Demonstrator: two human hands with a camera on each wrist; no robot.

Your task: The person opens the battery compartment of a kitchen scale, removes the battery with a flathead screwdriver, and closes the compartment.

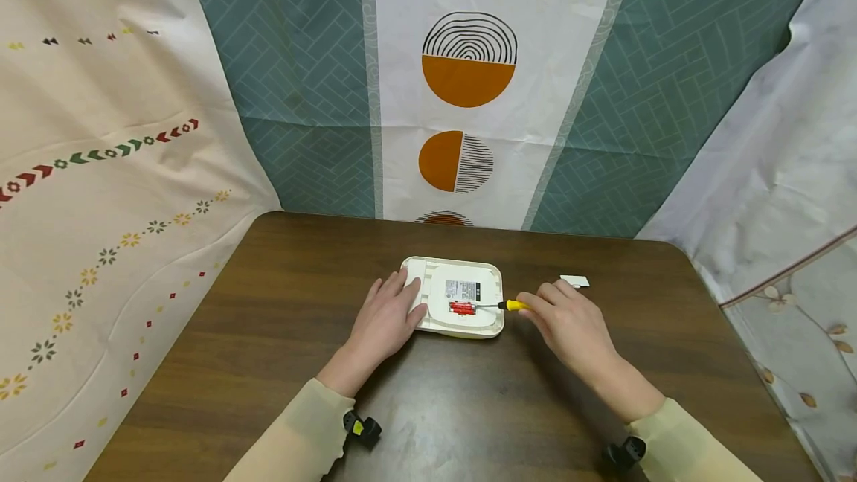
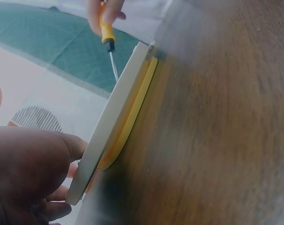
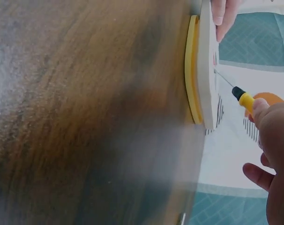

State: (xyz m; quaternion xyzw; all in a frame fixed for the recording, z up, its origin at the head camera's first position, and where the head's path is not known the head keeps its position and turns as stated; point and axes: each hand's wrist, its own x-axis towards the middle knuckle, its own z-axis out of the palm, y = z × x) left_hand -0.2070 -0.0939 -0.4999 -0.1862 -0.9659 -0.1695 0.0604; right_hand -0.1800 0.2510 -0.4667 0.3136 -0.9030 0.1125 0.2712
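Observation:
A white rounded-rectangular device [image 1: 494, 281] lies on the table with its underside up and a yellow layer [image 2: 132, 115] beneath. Its face bears a printed label [image 1: 459, 289] and red batteries [image 1: 462, 308] in a small compartment. My left hand [image 1: 388, 315] rests on the device's left end, fingers laid over the white surface. On the other side, my right hand [image 1: 565, 318] pinches the yellow handle of a screwdriver [image 1: 514, 305]. Held almost flat, the screwdriver points left, its metal tip at the right end of the batteries. In the right wrist view the shaft slants down to the device's face.
A small white piece [image 1: 574, 281], like a battery cover, lies on the brown wooden table [image 1: 315, 266] behind my right hand. Patterned cloth [image 1: 308, 80] hangs along the table's far edge, with more cloth at both sides.

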